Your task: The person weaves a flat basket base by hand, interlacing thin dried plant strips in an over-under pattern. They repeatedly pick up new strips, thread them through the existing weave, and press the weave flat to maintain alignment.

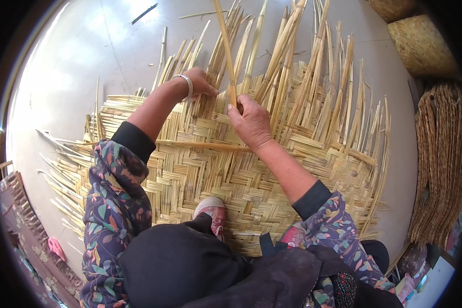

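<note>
Woven mat point(190, 190), pale yellow-green reed, lies flat on the grey floor point(123, 56), beneath both hands and in front of the person. Weave runs in blocks, set at right angles to each other. Its near edge is partly hidden by clothing and feet. Upright strip ends point(313, 72) fan out along the far edge; tallest ones cut off at the top of the view.

One long strip point(226, 46) stands up from the right hand point(251, 120), leaning slightly left, its top out of view. Right thumb and fingers clamped about its lower end, at the far part of the mat; the very end is lost inside the fist.

Left hand point(203, 84) just left of it, fingers bent down among a bunch of strips at the weave's far edge. Fingertips hidden there; cannot tell whether they pinch anything. Pale bangle point(188, 85) on that wrist.

Crosswise strip point(205, 146), browner, lies over the weave nearer the body; the right forearm covers part of it.

One patterned shoe point(214, 211) on the mat; the other mostly covered. Dark headcloth point(182, 267) blocks the lower middle.

Right side: brown ridged bundle point(439, 164), woven bale point(423, 46) beyond it. Left rim: small pink item point(56, 248), kind unclear.
</note>
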Demonstrator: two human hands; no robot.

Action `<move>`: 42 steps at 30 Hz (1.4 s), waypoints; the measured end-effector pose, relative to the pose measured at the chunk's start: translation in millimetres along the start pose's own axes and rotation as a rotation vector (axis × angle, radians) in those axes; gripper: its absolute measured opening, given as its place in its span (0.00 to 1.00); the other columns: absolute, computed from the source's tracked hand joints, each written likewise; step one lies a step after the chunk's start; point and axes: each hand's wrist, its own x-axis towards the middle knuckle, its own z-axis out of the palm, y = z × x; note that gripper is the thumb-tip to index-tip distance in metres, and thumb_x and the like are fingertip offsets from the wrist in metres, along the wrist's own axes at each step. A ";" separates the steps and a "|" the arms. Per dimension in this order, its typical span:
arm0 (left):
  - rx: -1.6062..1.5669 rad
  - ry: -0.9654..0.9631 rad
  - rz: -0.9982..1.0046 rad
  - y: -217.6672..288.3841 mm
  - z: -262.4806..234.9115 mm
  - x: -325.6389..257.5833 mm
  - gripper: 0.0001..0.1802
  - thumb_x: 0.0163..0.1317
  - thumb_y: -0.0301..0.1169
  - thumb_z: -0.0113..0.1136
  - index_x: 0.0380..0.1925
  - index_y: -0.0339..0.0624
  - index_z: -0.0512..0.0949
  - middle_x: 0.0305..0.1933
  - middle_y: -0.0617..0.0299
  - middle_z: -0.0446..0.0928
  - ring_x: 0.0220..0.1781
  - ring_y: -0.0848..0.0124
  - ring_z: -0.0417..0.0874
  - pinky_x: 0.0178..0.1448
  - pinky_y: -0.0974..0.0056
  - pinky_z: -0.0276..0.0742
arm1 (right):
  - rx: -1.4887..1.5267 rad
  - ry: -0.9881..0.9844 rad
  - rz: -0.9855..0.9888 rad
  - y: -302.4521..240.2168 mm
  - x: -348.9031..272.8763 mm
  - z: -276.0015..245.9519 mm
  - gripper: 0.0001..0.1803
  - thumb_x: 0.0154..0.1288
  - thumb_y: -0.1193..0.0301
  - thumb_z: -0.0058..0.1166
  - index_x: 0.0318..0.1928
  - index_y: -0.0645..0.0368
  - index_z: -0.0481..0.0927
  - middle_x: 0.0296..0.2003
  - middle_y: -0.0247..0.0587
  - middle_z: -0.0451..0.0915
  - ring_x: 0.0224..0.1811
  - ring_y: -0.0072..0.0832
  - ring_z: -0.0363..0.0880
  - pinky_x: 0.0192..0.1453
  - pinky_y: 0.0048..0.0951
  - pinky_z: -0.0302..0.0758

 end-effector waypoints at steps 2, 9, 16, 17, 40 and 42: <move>-0.064 0.031 0.006 -1.4 3.7 -0.5 0.19 0.45 0.38 0.72 0.32 0.34 0.81 0.24 0.59 0.78 0.23 0.72 0.76 0.26 0.68 0.72 | 0.001 -0.004 0.009 -0.3 0.3 -0.7 0.09 0.57 0.65 0.51 0.31 0.57 0.71 0.26 0.46 0.77 0.28 0.43 0.78 0.35 0.43 0.74; -0.227 0.104 0.137 -11.2 22.3 -0.1 0.20 0.48 0.34 0.70 0.38 0.32 0.80 0.31 0.58 0.81 0.30 0.70 0.80 0.35 0.66 0.76 | -0.004 0.022 0.028 3.0 2.7 2.6 0.09 0.57 0.66 0.51 0.31 0.58 0.70 0.25 0.47 0.77 0.29 0.45 0.78 0.36 0.44 0.74; -0.416 0.084 0.083 -9.8 27.2 -3.6 0.21 0.46 0.29 0.72 0.40 0.32 0.78 0.34 0.57 0.81 0.31 0.70 0.81 0.36 0.66 0.77 | 0.036 0.022 0.116 -0.8 6.0 2.9 0.10 0.56 0.66 0.50 0.31 0.60 0.70 0.25 0.51 0.77 0.29 0.48 0.78 0.37 0.45 0.73; -0.403 0.111 0.080 -8.1 27.6 -7.7 0.20 0.46 0.28 0.72 0.40 0.32 0.78 0.34 0.57 0.81 0.31 0.70 0.81 0.36 0.66 0.77 | 0.055 0.009 0.150 -1.3 8.0 3.6 0.11 0.56 0.66 0.50 0.31 0.61 0.70 0.25 0.52 0.77 0.30 0.49 0.78 0.38 0.46 0.73; -1.063 0.337 0.425 -34.9 -14.7 -46.8 0.18 0.55 0.29 0.64 0.48 0.43 0.78 0.39 0.67 0.78 0.42 0.77 0.76 0.48 0.73 0.72 | -0.022 -0.355 0.063 12.9 27.4 0.8 0.11 0.60 0.61 0.52 0.41 0.49 0.77 0.30 0.39 0.79 0.36 0.34 0.78 0.45 0.36 0.73; -0.978 0.455 0.354 -53.8 -11.0 -42.6 0.14 0.55 0.26 0.63 0.44 0.41 0.80 0.37 0.66 0.79 0.41 0.76 0.77 0.47 0.73 0.73 | -0.031 -0.335 0.008 19.8 29.4 7.7 0.11 0.61 0.61 0.52 0.41 0.51 0.76 0.28 0.39 0.78 0.32 0.31 0.77 0.42 0.32 0.73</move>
